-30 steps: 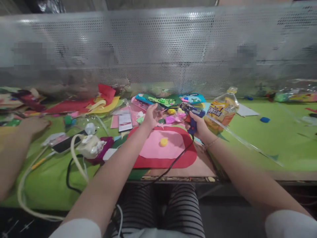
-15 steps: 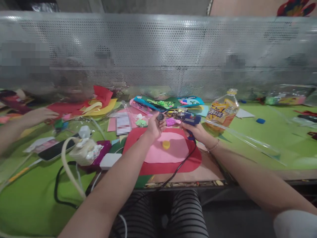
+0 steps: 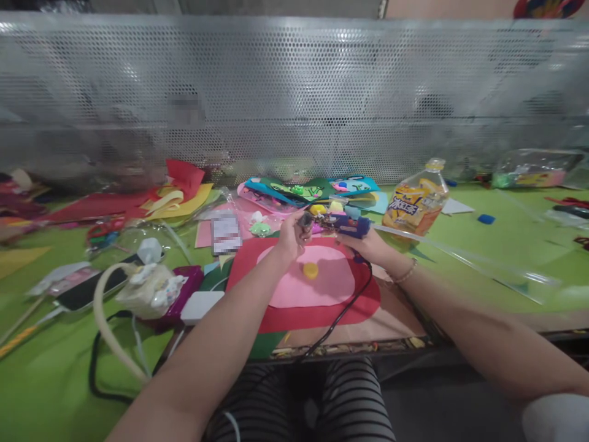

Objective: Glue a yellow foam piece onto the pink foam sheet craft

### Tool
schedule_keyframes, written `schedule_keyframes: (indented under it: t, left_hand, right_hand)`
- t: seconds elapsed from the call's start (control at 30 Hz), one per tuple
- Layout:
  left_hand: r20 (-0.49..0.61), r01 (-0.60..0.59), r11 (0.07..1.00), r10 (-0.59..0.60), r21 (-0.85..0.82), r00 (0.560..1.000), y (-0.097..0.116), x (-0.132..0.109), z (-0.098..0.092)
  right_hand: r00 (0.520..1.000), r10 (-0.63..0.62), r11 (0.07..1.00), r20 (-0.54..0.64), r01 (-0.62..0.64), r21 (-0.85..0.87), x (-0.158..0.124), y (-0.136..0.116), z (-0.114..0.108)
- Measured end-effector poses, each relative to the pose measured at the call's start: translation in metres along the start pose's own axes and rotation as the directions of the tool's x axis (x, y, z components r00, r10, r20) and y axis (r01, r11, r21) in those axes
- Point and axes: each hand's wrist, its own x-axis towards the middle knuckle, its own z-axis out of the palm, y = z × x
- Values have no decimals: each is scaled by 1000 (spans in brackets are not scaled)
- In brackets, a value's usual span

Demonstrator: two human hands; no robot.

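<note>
My left hand (image 3: 291,238) is closed on a small dark round piece (image 3: 305,219), held up above the work surface. In my right hand (image 3: 370,245) is a blue hot glue gun (image 3: 352,226), its nozzle pointing left at the dark piece. Whether the tip touches the piece I cannot tell. A long clear glue stick (image 3: 427,241) trails from the back of the gun to the right. Below both hands lies a pink felt piece (image 3: 285,291) on a larger red felt piece (image 3: 365,312). One yellow round cap (image 3: 310,270) rests on the pink felt.
A drink bottle (image 3: 416,199) stands right of my right hand. The gun's black cord (image 3: 338,307) crosses the felt. To the left are a power strip with plugs (image 3: 151,291), a white charger (image 3: 202,307) and a phone (image 3: 92,288). A perforated metal panel (image 3: 294,92) rises behind.
The glue gun's nozzle has come closer to the dark piece in my left hand. Another person's arm at the left has gone out of view. The camera view has shifted slightly.
</note>
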Motion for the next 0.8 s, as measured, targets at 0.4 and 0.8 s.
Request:
schedule_keyframes:
  t: [0.4, 0.8]
  left_hand:
    - [15, 52, 999, -52, -6, 999, 1, -2, 2]
    - [124, 77, 997, -77, 8, 989, 2, -4, 2]
  right_hand:
    - [999, 43, 997, -17, -42, 58, 0, 0, 4]
    - [1000, 22, 998, 9, -22, 64, -1, -3, 2]
